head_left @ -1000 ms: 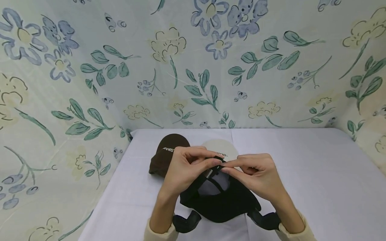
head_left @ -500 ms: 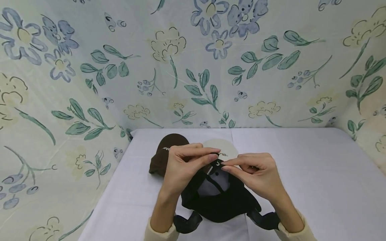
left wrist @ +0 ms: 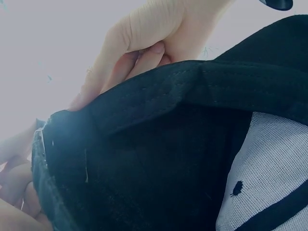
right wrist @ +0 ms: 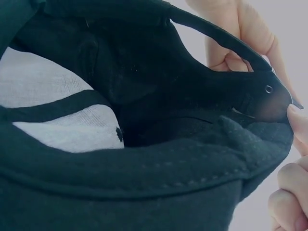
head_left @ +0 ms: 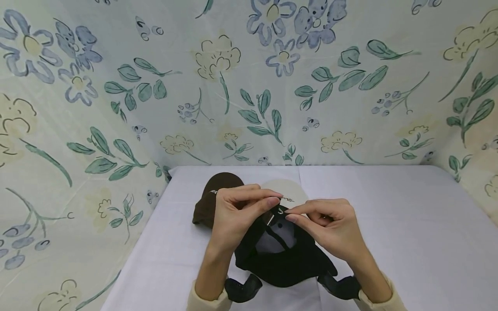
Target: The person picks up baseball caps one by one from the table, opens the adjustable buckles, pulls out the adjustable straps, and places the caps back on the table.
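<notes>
A black baseball cap (head_left: 285,270) is held tilted, its inside and pale lining facing me in the head view. My left hand (head_left: 233,220) pinches the strap at the back opening between thumb and index finger. On the other side of the opening, my right hand (head_left: 332,224) pinches the cap's edge with thumb and forefinger. A small metal buckle (head_left: 270,219) shows just below the left fingertips. In the right wrist view, the narrow strap (right wrist: 221,36) arches across the opening, near a small eyelet (right wrist: 268,89). The left wrist view shows the inner sweatband (left wrist: 144,101).
A brown cap (head_left: 223,179) with white lettering stands behind my left hand, partly hidden. Beside it, a white cap (head_left: 289,188) sits behind the black one. All are over a table with a white cloth (head_left: 404,224); a floral curtain (head_left: 249,86) hangs behind.
My left hand has shifted slightly up and left, so its fingertips stand farther from the right ones. The right hand has hardly moved and both keep their pinch on the black cap.
</notes>
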The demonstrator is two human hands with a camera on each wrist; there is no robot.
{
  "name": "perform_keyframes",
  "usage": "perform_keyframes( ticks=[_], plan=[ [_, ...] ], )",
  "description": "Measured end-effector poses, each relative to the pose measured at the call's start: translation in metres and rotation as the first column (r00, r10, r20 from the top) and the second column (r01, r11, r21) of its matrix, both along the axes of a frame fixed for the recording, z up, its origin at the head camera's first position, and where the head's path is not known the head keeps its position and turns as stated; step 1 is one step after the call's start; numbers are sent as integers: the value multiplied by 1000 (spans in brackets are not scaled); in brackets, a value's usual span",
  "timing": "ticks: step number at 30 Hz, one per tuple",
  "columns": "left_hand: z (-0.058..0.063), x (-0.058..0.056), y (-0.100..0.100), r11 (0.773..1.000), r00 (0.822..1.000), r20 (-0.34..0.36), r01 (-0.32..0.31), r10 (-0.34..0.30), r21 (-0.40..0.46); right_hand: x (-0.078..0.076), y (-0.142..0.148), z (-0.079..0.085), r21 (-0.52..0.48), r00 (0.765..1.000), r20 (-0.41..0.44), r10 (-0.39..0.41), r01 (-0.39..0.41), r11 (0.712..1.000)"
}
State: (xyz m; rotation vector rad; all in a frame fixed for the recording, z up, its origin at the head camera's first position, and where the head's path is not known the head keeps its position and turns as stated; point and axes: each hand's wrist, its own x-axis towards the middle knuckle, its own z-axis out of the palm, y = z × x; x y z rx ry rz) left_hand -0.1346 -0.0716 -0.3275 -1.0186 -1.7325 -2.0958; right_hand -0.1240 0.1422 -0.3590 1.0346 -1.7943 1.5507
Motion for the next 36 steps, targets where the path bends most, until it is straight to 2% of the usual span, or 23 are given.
perform_keyframes(
  ticks=[11, 13, 18, 23, 26, 31, 36],
  plan=[
    [-1, 1, -1, 997, 1000, -20, -10, 12, 80, 2, -4, 0, 18, 1000, 7, -28, 28, 999],
    [-1, 2, -1, 997, 999, -25, -39, 41, 69, 2, -4, 0, 17, 1000, 8, -23, 23, 1000],
    [0, 4, 1, 993, 993, 12, -116, 116, 17, 3, -5, 0, 13, 1000, 7, -20, 20, 1000],
    [-1, 4, 5, 990, 990, 25, -140, 140, -1, 3, -5, 0, 14, 999, -1, -32, 32, 999],
    [-1, 3, 7, 994, 994, 38, -106, 106, -17, 2, -4, 0, 16, 999, -8, -40, 40, 999],
    [-1, 0, 4, 997, 995, 104, 13, -6, -71, 2, -3, -1, 16, 1000, -19, -24, 25, 1000],
    [0, 0, -2, 994, 987, 159, 48, -32, -96, 2, -2, -1, 15, 999, -19, -28, 28, 999]
  ],
)
